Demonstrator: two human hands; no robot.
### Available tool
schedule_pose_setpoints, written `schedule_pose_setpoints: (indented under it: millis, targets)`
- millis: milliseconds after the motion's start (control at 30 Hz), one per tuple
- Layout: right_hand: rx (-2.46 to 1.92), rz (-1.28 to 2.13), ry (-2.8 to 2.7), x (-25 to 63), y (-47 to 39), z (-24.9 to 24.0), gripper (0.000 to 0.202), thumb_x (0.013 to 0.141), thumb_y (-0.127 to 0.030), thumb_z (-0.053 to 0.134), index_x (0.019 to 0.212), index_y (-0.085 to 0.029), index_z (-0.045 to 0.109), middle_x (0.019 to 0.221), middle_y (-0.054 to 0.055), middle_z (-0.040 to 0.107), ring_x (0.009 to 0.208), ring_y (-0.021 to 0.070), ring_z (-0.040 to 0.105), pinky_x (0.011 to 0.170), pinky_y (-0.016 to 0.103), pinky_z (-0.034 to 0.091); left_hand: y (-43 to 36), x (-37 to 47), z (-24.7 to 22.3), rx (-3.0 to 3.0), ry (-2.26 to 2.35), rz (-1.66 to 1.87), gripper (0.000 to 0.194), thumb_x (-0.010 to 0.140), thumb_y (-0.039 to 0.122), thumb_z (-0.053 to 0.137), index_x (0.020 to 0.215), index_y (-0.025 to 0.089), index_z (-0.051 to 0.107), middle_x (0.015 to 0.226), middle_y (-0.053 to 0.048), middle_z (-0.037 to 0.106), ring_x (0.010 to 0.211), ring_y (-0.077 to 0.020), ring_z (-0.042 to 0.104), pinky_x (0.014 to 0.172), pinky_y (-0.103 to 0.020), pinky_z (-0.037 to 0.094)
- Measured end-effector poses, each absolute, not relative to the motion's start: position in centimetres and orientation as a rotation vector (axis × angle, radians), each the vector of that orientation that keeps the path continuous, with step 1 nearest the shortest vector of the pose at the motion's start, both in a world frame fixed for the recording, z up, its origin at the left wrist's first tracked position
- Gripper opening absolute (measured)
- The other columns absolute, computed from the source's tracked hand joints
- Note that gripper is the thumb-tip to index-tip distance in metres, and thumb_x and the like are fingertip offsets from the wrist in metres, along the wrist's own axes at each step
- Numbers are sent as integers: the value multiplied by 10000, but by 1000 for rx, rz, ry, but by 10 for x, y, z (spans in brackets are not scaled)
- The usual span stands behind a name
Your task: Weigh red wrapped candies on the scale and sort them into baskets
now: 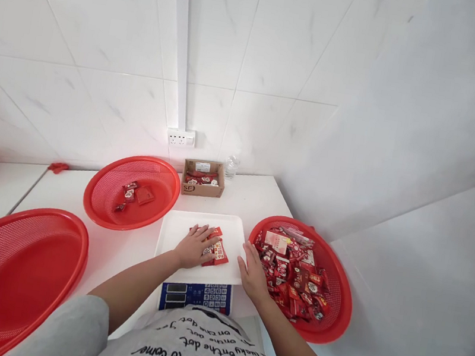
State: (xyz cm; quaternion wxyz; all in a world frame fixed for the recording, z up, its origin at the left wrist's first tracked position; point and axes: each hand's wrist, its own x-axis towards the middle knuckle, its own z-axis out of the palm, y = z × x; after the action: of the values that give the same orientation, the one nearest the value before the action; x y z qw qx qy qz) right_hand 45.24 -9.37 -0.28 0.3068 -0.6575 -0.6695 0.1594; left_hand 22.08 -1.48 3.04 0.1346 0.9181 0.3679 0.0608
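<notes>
Our left hand (196,247) lay flat, fingers spread on red foil packets (217,252); our right hand (254,274), open and holding nothing, touched the white plastic tray's (178,235) right edge.

Scale tray (178,235): white plastic, smooth, slightly matt; sweet packets (217,252) on it under the bare left hand (195,246): red printed foil or plastic film, glossy, crinkled; right hand (255,274) against the tray's edge; scale keypad (196,296): blue plastic face, smooth. Right basket (330,331): red plastic mesh, shiny, heaped with more glossy wrappers; far basket (101,201) and near left basket (9,280): same perforated red plastic, lightly glossy. Box (202,187): brown corrugated cardboard, matt. Table (257,196): white, smooth, faint sheen; wall (283,59): polished marbled tile, glossy; shirt (201,353): grey knit cloth, matt, black print.
</notes>
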Motion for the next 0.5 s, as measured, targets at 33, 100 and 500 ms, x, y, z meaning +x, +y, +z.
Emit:
schedule_pose_setpoints:
  millis: [33,100,500]
  targets:
    - [-1734,419,-1769,452,-94,-3,492,901,-434,329,1304,-179,448,1390,108,414,1307,222,338,1083,449,296,-17,223,30,2649,1102,188,564,870,573,313,1374,320,330,1473,-51,291,1354,-275,211,1083,-498,150]
    - [-1729,413,-1769,453,-94,-3,491,900,-434,331,1301,-180,453,1387,108,418,1304,225,341,1081,450,298,-21,227,27,2629,1171,205,549,874,566,311,1369,330,336,1473,-50,286,1352,-287,209,1077,-511,154]
    - [-1751,438,-1781,452,-93,-2,501,901,-436,322,1287,-151,467,1399,121,399,1312,230,326,1087,456,285,-30,237,28,2720,1134,235,556,870,582,296,1371,341,333,1484,-64,254,1371,-318,120,1063,-587,73]
